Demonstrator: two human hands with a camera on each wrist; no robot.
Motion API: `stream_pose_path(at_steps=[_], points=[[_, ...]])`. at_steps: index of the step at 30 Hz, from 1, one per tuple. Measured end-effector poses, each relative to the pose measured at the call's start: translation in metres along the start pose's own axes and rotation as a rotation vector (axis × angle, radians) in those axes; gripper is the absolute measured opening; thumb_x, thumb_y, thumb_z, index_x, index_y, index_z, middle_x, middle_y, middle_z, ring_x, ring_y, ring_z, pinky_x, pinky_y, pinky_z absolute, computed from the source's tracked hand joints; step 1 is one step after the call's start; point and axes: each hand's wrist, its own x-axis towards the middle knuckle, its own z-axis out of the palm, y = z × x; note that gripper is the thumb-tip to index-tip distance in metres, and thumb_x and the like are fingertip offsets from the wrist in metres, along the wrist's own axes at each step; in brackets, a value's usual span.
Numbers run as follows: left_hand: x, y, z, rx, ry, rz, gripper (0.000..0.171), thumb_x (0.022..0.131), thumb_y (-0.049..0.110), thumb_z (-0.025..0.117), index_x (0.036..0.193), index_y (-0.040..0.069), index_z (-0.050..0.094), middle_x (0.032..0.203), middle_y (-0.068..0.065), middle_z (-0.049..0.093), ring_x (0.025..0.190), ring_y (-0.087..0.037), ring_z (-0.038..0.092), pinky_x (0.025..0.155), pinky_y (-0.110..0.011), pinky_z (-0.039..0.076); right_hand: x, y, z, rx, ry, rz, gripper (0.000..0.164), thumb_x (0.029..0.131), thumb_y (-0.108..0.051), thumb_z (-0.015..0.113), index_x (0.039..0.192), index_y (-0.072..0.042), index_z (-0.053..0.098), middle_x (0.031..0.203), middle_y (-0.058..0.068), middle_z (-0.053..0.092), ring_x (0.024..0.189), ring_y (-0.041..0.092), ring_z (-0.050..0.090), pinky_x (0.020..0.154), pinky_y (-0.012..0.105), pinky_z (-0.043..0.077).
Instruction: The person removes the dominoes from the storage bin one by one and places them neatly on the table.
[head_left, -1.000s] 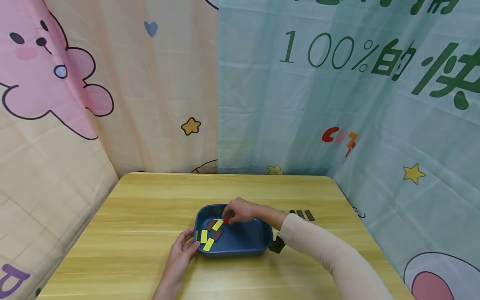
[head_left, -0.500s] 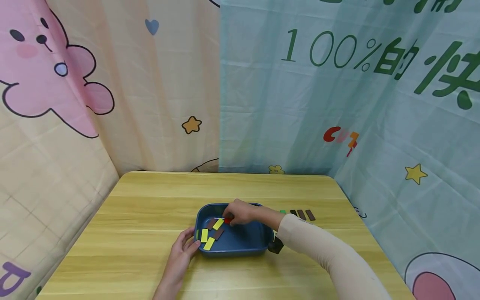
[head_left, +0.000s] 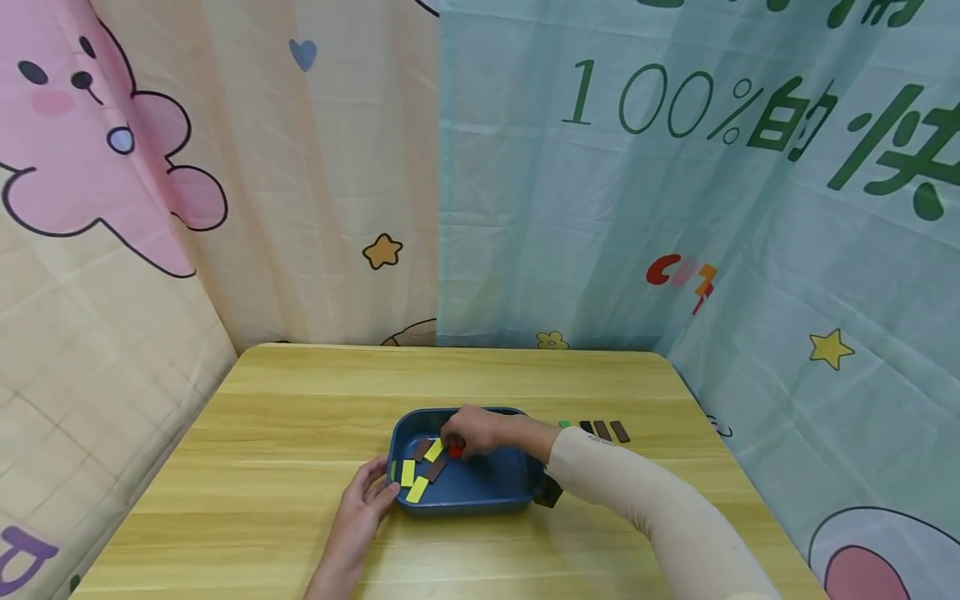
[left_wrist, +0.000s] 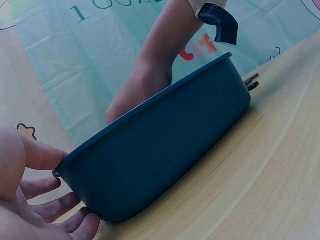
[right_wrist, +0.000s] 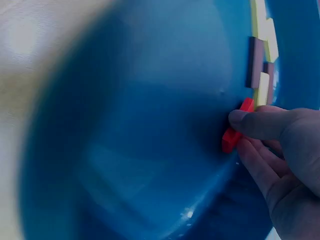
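Observation:
A dark blue plastic basin (head_left: 480,505) sits on the table. At its left end my left hand (head_left: 363,500) holds it, thumb at the rim and fingers against the outer wall, as the left wrist view shows. My right hand (head_left: 472,431) reaches down inside and pinches a red domino (right_wrist: 237,131) between thumb and fingers, low over the basin's floor. Right by it, in the left part of the basin, lie several flat yellow dominoes (head_left: 408,472) and brown dominoes (head_left: 437,469).
Beyond the basin's right end, a short row of dark brown dominoes (head_left: 619,431) and a green piece (head_left: 565,423) lie on the wooden table (head_left: 300,392). A black wrist camera (head_left: 548,492) hangs under the right sleeve, overlapping the basin's right end. Printed curtains (head_left: 525,208) enclose the table.
My right hand has shifted slightly left and nearer inside the basin, with the red domino moving nearer too. The left hand and the basin stay in place.

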Motion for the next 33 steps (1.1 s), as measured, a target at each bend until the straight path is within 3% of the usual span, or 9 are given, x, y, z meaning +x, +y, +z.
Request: stream_pose_path(at_steps=[11, 22, 27, 33], points=[[-0.002, -0.001, 0.002, -0.002, 0.002, 0.004, 0.054, 0.105, 0.003, 0.055, 0.154, -0.003, 0.035, 0.156, -0.027, 0.036, 0.142, -0.044, 0.039, 0.104, -0.035, 0.048, -0.005, 0.003, -0.002, 0.001, -0.018, -0.018, 0.023, 0.092, 0.0, 0.074, 0.113, -0.011, 0.076, 0.098, -0.004, 0.069, 0.084, 0.007, 0.059, 0.076, 0.018, 0.051], [-0.001, -0.003, 0.003, -0.002, 0.007, 0.006, 0.053, 0.105, 0.002, 0.055, 0.154, -0.003, 0.036, 0.155, -0.027, 0.037, 0.141, -0.044, 0.04, 0.101, -0.031, 0.049, -0.029, 0.005, -0.013, 0.179, 0.096, -0.032, 0.021, 0.091, 0.0, 0.071, 0.111, -0.004, 0.074, 0.098, 0.002, 0.071, 0.084, 0.007, 0.062, 0.076, 0.019, 0.053], [-0.002, -0.003, 0.003, -0.005, 0.007, 0.007, 0.052, 0.105, 0.002, 0.055, 0.154, -0.003, 0.036, 0.156, -0.027, 0.036, 0.141, -0.044, 0.04, 0.102, -0.033, 0.049, -0.042, 0.008, -0.016, 0.235, 0.171, -0.022, 0.02, 0.091, -0.001, 0.069, 0.109, -0.006, 0.074, 0.097, 0.001, 0.07, 0.082, 0.006, 0.062, 0.076, 0.019, 0.053], [-0.002, -0.001, 0.003, -0.011, 0.01, 0.027, 0.051, 0.104, 0.0, 0.054, 0.153, -0.003, 0.038, 0.155, -0.026, 0.037, 0.14, -0.043, 0.041, 0.097, -0.027, 0.05, -0.06, 0.014, -0.019, 0.337, 0.252, 0.011, 0.021, 0.09, 0.0, 0.07, 0.109, -0.007, 0.074, 0.097, -0.001, 0.071, 0.081, 0.008, 0.063, 0.075, 0.023, 0.055]])
